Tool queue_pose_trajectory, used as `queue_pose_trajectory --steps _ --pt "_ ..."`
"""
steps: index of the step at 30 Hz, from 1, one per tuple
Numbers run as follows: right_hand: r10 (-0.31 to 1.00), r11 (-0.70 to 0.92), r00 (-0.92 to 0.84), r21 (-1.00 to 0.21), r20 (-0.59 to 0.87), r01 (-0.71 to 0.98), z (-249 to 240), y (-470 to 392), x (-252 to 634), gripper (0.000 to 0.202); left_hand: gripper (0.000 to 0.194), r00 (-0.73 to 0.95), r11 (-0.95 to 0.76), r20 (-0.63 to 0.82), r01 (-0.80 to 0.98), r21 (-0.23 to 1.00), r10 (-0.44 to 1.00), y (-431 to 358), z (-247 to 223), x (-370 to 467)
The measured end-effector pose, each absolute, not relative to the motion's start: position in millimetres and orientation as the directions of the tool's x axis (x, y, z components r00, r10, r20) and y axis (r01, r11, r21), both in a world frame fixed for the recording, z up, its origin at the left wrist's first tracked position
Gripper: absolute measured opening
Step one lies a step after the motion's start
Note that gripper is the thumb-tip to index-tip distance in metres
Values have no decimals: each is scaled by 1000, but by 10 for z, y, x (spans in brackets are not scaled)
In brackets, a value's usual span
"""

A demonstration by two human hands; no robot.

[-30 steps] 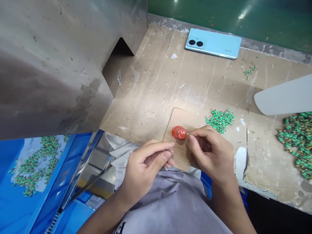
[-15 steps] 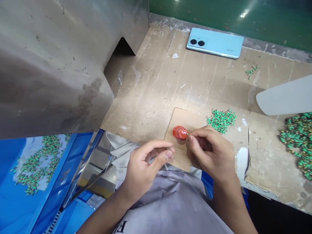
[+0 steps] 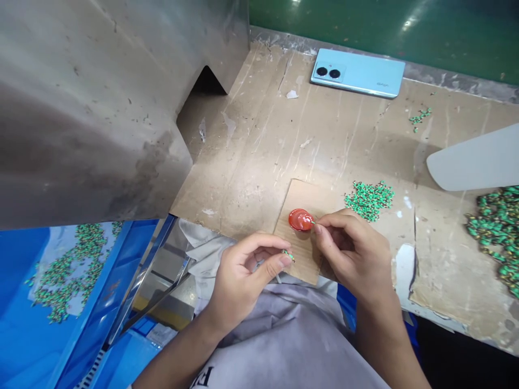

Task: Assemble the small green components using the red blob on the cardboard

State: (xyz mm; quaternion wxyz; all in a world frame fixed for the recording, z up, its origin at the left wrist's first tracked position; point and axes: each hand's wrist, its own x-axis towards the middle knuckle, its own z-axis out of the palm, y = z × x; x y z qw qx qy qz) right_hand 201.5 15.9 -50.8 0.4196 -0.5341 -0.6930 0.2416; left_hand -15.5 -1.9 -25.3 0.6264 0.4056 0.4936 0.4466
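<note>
Between thumb and forefinger, my left hand [image 3: 247, 275] pinches small green pieces [image 3: 288, 255] at the lower edge of a cardboard piece [image 3: 302, 254]. My right hand [image 3: 354, 248] pinches one small green piece [image 3: 313, 222], its tip at the right rim of a round red dish [image 3: 300, 220] with glossy red contents. The dish rests on the cardboard. Just beyond my right hand lies a loose pile of small green pieces [image 3: 370, 200] on the worktop.
A light blue phone [image 3: 359, 73] lies at the back of the worktop [image 3: 251, 178]. A larger green pile [image 3: 497, 232] and a pale rounded panel [image 3: 474, 159] are at the right. Metal housing [image 3: 93, 119] stands left, above a blue bin [image 3: 24, 346] holding more green pieces.
The green pieces at my left fingertips now show more, and the fingers have shifted slightly right. My right hand stays at the dish rim. The view has shifted a little.
</note>
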Motion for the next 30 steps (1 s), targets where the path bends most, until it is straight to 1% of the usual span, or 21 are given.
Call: queue_pose_trajectory --steps 5,10,14,16,19,22,25,27,30 --pt "940 320 -81 -775 331 545 -521 154 2017 13 5 118 246 -228 -168 955 966 -14 -270 -161" --pt "940 318 -78 -769 332 555 -494 172 2013 14 4 111 260 -246 -147 954 963 -30 -292 -174" --pt "940 314 -60 -781 336 540 -479 126 2025 14 15 90 313 -302 -149 938 949 -29 -286 -158" --pt "939 321 -53 -808 341 494 -454 71 2021 15 19 88 292 -281 -161 943 956 -17 -274 -144" --pt "933 359 -127 -857 336 370 -386 -11 1982 21 24 89 205 -192 -157 966 977 -2 -256 -130" --pt "909 389 -266 -883 321 263 -325 -47 1925 23 22 86 184 -174 -133 974 981 -7 -241 -131" --pt "901 366 -327 -903 284 224 -306 -41 1890 19 16 96 184 -173 -130 974 980 -20 -227 -137" --pt "900 348 -346 -914 264 209 -309 -33 1885 17 14 112 147 -133 -135 980 985 -22 -223 -141" --pt "894 341 -371 -920 253 192 -314 -29 1898 17 15 142 86 -66 -135 987 988 -15 -227 -142"
